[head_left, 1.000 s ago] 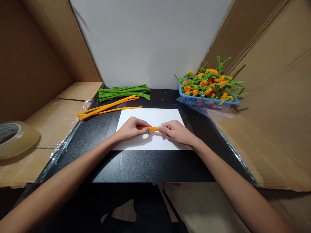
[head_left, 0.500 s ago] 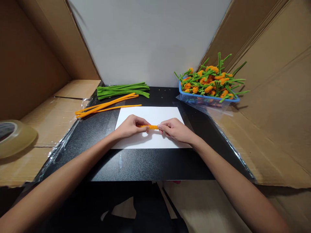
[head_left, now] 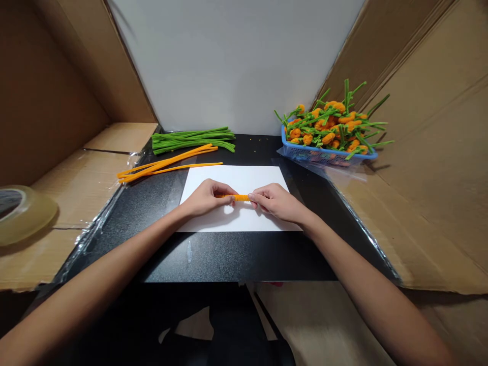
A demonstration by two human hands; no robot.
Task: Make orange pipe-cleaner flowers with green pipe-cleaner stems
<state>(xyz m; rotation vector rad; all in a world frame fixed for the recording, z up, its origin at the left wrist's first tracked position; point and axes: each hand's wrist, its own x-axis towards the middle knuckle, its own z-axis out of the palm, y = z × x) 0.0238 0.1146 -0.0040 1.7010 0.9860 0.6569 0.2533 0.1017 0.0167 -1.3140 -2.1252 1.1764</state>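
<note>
A coiled orange chenille stem is gripped end to end between the curled fingers of the left hand and right hand, held palm-down, forearms angled inward, over a white paper sheet on the black tabletop.

Soft, even light from overhead fills your workspace, keeping the white paper sheet bright without burning it out. Faint shadows fall on that sheet beneath your left hand and right hand. Right of the sheet, the blue plastic basket throws a soft shadow onto the cardboard panel; far left of it, the clear tape roll casts another. Fine glare speckles the black board below the sheet, and plastic film glints at its left. Wide-angle distortion stretches the frame's edges, while detail stays sharp around the sheet.
</note>
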